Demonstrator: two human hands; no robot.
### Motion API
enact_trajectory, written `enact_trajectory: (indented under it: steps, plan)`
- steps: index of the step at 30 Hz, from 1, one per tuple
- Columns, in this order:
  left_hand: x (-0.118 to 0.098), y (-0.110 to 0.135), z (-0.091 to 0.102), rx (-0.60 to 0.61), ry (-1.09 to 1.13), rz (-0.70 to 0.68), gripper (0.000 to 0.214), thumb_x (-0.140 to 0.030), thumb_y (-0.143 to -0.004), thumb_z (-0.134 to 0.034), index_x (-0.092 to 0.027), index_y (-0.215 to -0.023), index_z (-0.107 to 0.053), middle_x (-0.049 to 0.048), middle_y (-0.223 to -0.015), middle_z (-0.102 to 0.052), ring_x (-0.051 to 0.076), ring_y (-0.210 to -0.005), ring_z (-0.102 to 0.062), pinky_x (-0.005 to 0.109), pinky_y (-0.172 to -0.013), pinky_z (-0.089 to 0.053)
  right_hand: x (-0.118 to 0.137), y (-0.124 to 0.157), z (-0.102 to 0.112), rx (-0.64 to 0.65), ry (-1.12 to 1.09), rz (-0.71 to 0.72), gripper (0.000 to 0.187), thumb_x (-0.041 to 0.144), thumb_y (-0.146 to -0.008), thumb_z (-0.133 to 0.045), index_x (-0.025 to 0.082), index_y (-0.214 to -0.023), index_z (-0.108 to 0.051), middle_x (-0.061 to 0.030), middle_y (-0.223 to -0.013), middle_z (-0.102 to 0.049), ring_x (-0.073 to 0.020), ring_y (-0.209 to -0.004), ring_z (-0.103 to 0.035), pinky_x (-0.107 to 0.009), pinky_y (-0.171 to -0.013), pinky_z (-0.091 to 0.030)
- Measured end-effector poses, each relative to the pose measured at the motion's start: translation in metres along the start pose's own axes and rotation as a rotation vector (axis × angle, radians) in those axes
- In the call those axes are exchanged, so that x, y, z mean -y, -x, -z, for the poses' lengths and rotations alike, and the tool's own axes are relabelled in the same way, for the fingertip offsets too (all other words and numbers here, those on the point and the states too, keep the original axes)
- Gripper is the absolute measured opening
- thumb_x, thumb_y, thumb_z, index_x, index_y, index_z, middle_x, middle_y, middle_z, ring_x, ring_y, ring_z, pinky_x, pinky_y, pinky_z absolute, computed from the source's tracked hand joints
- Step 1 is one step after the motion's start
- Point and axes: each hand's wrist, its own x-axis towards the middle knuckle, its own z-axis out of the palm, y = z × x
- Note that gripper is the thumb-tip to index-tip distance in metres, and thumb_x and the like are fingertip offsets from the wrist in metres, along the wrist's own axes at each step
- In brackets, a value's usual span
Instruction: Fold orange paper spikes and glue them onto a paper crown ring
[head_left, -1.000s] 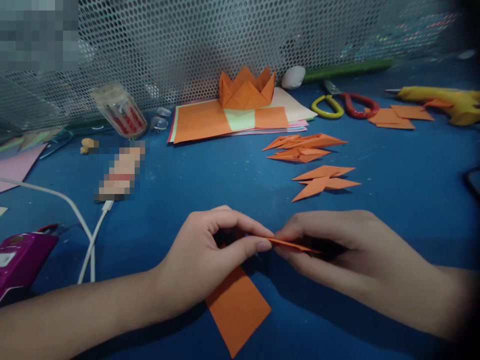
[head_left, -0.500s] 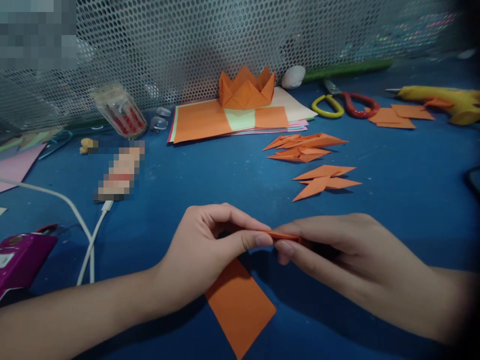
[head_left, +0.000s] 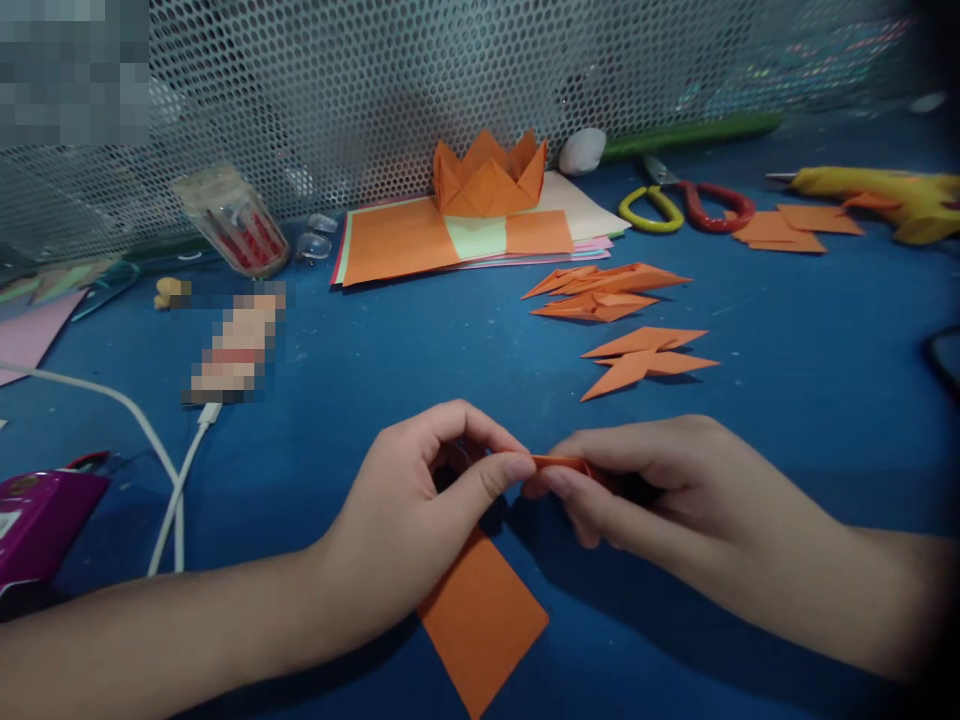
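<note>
While hands (head_left: 427, 485) (head_left: 682, 490) pinch, less folded paper (head_left: 562, 462) shows now.

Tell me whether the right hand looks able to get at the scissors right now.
Probably yes, once freed: the right hand pinches folded orange paper, but only low folded pieces lie between it and the scissors.

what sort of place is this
Probably a craft table: folded orange pieces, scissors with red and yellow handles, and a stack of coloured paper lie on the blue surface.
</note>
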Motion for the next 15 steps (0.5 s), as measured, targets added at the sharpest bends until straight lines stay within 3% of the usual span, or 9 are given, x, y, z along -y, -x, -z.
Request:
enact_trajectory:
  steps: [3, 6, 9, 15]
  plan:
    - [0.001, 0.001, 0.0, 0.009, -0.116, -0.05, 0.014, -0.03, -0.089, -0.079, -0.022, -0.077, -0.077, -0.0022, -0.075, -0.074, 0.012, -0.069, -0.064, 0.022, -0.066, -0.049, -0.001, 0.001, -0.001, 0.011, -0.005, 0.015, 0.042, 0.044, -0.101, -0.049, 0.021, -0.068, -0.061, 0.0011, -0.055, -0.058, -0.0102, -0.049, -0.049, -0.022, -0.046, -0.033]
    - [-0.001, 0.002, 0.0, 0.036, -0.122, -0.017, 0.018, -0.029, -0.09, -0.076, -0.021, -0.074, -0.072, -0.002, -0.07, -0.069, 0.013, -0.065, -0.061, 0.023, -0.062, -0.048, -0.002, 0.002, -0.001, -0.015, -0.032, 0.066, 0.042, 0.043, -0.104, -0.05, 0.021, -0.069, -0.061, 0.0022, -0.054, -0.055, -0.0098, -0.048, -0.045, -0.022, -0.045, -0.033]
    - [-0.006, 0.001, 0.0, 0.04, -0.08, 0.035, 0.021, -0.031, -0.089, -0.076, -0.021, -0.071, -0.068, -0.0024, -0.064, -0.065, 0.013, -0.059, -0.057, 0.023, -0.056, -0.045, -0.002, 0.003, 0.001, -0.026, -0.016, 0.102, 0.05, 0.053, -0.104, -0.054, 0.021, -0.067, -0.059, 0.0033, -0.054, -0.049, -0.0096, -0.048, -0.04, -0.023, -0.045, -0.033]
    - [-0.01, -0.005, 0.004, 0.007, 0.026, 0.085, 0.021, -0.025, -0.085, -0.08, -0.02, -0.068, -0.07, -0.0011, -0.068, -0.073, 0.012, -0.065, -0.064, 0.019, -0.062, -0.051, -0.002, 0.005, 0.009, 0.001, -0.022, 0.115, 0.059, 0.064, -0.109, -0.04, 0.022, -0.078, -0.069, -0.0031, -0.066, -0.069, -0.0145, -0.057, -0.061, -0.025, -0.052, -0.047]
